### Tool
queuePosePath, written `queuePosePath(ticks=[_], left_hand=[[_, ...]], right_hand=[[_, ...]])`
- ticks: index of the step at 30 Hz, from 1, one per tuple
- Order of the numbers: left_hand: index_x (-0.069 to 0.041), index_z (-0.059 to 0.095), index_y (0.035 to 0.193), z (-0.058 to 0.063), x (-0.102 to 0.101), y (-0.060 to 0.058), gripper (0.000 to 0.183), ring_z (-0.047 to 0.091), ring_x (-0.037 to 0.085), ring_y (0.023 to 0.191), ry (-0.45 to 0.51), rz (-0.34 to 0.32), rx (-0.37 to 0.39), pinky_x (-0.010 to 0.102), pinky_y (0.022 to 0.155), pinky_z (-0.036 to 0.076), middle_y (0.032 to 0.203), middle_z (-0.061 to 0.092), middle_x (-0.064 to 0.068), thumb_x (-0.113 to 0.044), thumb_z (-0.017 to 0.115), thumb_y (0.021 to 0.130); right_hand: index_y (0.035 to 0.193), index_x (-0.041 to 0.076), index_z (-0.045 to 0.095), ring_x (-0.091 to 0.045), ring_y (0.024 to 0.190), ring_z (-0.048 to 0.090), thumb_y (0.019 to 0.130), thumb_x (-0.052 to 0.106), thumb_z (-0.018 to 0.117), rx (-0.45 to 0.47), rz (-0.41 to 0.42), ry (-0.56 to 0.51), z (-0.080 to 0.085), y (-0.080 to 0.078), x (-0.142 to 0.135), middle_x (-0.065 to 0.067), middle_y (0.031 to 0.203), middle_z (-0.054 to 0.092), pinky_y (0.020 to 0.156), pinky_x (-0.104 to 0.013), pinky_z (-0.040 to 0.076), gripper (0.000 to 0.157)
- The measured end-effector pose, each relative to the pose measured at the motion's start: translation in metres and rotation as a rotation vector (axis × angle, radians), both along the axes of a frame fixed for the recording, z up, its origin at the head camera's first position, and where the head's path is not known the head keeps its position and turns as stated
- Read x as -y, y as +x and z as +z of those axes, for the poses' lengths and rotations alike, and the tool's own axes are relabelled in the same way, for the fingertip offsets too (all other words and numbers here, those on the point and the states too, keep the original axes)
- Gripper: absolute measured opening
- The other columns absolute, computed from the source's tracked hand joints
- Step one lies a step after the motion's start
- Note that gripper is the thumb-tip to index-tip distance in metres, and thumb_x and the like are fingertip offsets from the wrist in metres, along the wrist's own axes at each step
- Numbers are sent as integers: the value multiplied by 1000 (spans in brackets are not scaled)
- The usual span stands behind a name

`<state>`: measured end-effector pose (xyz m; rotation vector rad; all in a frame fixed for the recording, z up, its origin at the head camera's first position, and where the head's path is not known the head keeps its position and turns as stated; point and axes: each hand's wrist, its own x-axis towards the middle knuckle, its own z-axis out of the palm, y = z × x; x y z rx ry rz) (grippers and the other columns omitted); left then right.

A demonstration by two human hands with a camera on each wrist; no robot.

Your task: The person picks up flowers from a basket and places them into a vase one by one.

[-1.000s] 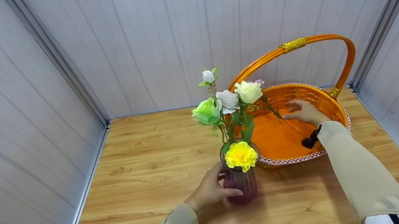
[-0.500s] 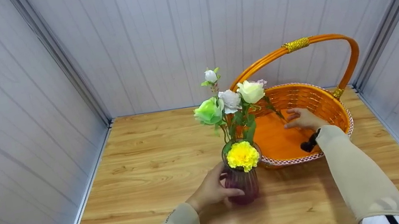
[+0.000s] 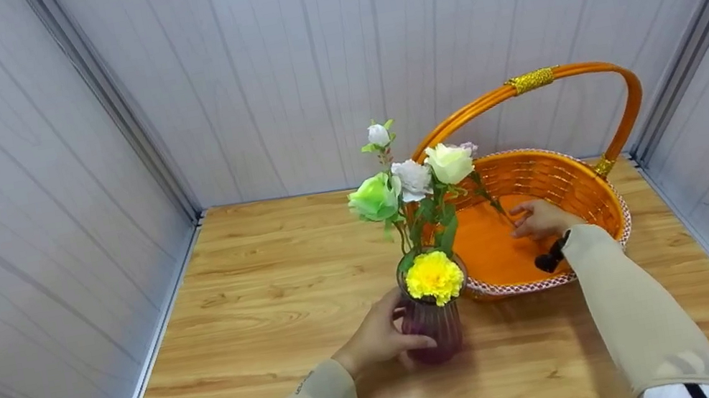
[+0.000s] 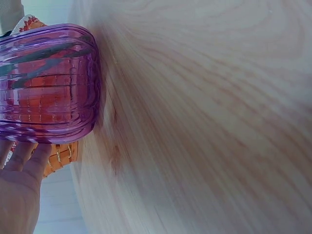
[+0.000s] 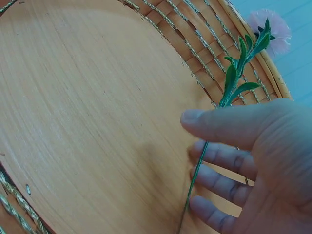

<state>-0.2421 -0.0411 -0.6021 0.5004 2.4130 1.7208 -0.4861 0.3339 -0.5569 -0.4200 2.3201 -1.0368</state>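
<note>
A purple ribbed glass vase (image 3: 438, 334) stands on the wooden table, gripped round its left side by my left hand (image 3: 378, 333). Several artificial flowers rise from it: a green rose (image 3: 374, 199), white blooms (image 3: 413, 180), a cream rose (image 3: 450, 162) and a low yellow carnation (image 3: 435, 278). In the left wrist view, my fingers (image 4: 36, 158) press against the vase's side. My right hand (image 3: 543, 220) is inside the orange basket (image 3: 543, 169), thumb and fingers curled round the thin green stem of a pale pink flower (image 5: 273, 29). Its bloom leans over the basket's rim.
The basket's tall arched handle (image 3: 532, 80) with gold wrapping rises behind the flowers and over the basket. White panel walls (image 3: 274, 74) enclose the table at the back and both sides. Bare wood tabletop (image 3: 280, 270) stretches to the left of the vase.
My right hand has lowered slightly and its fingers have closed in around the pink flower's stem. The left hand stays on the vase. The whole view has shifted a little.
</note>
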Motion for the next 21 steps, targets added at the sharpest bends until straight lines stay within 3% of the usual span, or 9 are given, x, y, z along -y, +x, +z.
queuePosePath(ticks=[4, 8, 12, 17, 21], left_hand=[[-26, 48, 159, 0, 0, 0, 90, 57, 32, 146, -3, 3, 8, 56, 126, 47, 154, 61, 0, -28, 97, 83], [-25, 48, 158, 0, 0, 0, 90, 57, 31, 146, -4, 4, 6, 55, 125, 47, 154, 61, 1, -29, 97, 83], [-24, 49, 158, 0, 0, 0, 90, 58, 26, 144, -9, 3, -2, 54, 127, 46, 152, 62, 0, -29, 97, 83], [-24, 49, 157, 1, 0, 1, 88, 59, 25, 143, -12, 6, 1, 55, 127, 45, 151, 63, 0, -29, 97, 83], [-24, 49, 157, 1, 1, 1, 89, 59, 27, 144, -14, 4, -1, 54, 127, 46, 152, 62, 0, -30, 97, 83]], right_hand=[[157, -14, 43, -23, 105, 71, 104, 4, 64, 17, 20, -5, -1, 1, -2, -34, 135, 68, 84, -32, 62, 60], [157, -11, 46, -18, 90, 69, 104, 4, 65, 101, -2, -2, -1, 4, 0, -17, 110, 78, 75, -30, 62, 59], [151, -8, 52, -14, 78, 61, 106, 8, 66, 163, -23, 10, -3, 5, 4, -3, 93, 73, 72, -28, 56, 50], [138, -10, 59, -14, 72, 53, 109, 11, 63, 150, -7, 22, -6, 7, 10, -1, 90, 66, 68, -27, 51, 35], [145, -8, 53, -12, 68, 47, 110, 11, 62, 179, 12, -2, -8, 6, 15, -2, 90, 65, 65, -27, 46, 41]])
